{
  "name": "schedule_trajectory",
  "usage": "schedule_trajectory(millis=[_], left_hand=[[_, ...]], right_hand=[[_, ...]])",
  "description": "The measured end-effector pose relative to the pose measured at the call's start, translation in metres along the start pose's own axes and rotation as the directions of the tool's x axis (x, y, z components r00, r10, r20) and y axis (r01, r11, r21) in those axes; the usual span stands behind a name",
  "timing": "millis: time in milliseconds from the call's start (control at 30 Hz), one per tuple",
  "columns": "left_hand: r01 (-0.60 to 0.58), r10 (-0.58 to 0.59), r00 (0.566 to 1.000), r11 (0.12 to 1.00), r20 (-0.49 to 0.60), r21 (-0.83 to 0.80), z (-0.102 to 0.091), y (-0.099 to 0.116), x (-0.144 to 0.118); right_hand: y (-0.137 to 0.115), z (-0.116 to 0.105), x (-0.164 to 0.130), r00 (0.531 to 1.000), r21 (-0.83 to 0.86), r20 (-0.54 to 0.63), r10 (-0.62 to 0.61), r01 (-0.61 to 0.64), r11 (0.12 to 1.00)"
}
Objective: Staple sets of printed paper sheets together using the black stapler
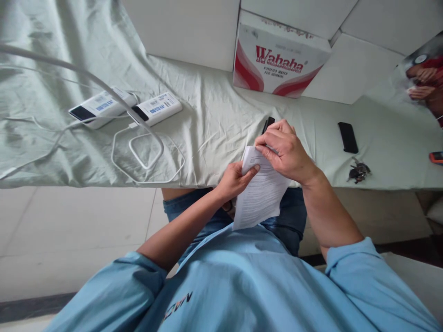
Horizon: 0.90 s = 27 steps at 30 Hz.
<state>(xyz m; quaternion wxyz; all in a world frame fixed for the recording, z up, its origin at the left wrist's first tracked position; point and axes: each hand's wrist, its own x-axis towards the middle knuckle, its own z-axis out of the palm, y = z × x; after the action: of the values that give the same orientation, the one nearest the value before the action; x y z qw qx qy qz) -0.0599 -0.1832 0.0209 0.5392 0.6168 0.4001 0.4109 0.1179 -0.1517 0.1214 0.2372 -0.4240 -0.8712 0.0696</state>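
Sheets of printed paper hang tilted over the table's front edge, above my lap. My left hand grips their left side, thumb on the printed face. At the top corner, my right hand is closed, its thumb and fingertips pinching the upper edge of the paper. Just beyond the right hand lies a small black object, partly hidden by the fingers, so its kind is unclear. How many sheets there are I cannot tell.
A pale green cloth covers the table. Left are two white power banks with white cables. A Wahaha carton stands at the back among white boxes. Right lie a black phone-like object and keys. Another person's hands show far right.
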Motion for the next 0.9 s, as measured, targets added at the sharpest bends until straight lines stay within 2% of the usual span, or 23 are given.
schedule_trajectory(millis=[267, 533, 600, 733, 833, 900], left_hand=[[-0.004, 0.004, 1.0, 1.0, -0.024, -0.013, 0.002, 0.004, 0.001], [-0.012, 0.012, 1.0, 1.0, -0.028, -0.018, 0.004, 0.004, -0.002], [0.015, -0.015, 1.0, 0.999, -0.018, -0.043, 0.005, 0.005, -0.003], [0.093, -0.091, 0.996, 0.982, 0.02, -0.167, 0.002, 0.01, -0.009], [0.173, -0.166, 0.985, 0.952, 0.049, -0.254, -0.004, 0.013, -0.015], [0.218, -0.212, 0.976, 0.932, 0.053, -0.289, -0.008, 0.012, -0.018]], right_hand=[[-0.001, 0.001, 0.001, 0.999, -0.012, 0.044, -0.014, 0.015, 1.0], [0.0, 0.005, 0.001, 1.0, -0.011, -0.001, -0.007, 0.007, 1.0], [0.0, 0.006, 0.0, 1.0, -0.002, -0.01, 0.002, -0.002, 1.0], [0.006, 0.003, -0.005, 0.998, 0.05, 0.053, 0.026, -0.029, 0.998], [0.021, -0.007, -0.015, 0.995, 0.106, 0.076, 0.069, -0.077, 0.991], [0.038, -0.016, -0.025, 0.984, 0.17, 0.111, 0.139, -0.156, 0.973]])
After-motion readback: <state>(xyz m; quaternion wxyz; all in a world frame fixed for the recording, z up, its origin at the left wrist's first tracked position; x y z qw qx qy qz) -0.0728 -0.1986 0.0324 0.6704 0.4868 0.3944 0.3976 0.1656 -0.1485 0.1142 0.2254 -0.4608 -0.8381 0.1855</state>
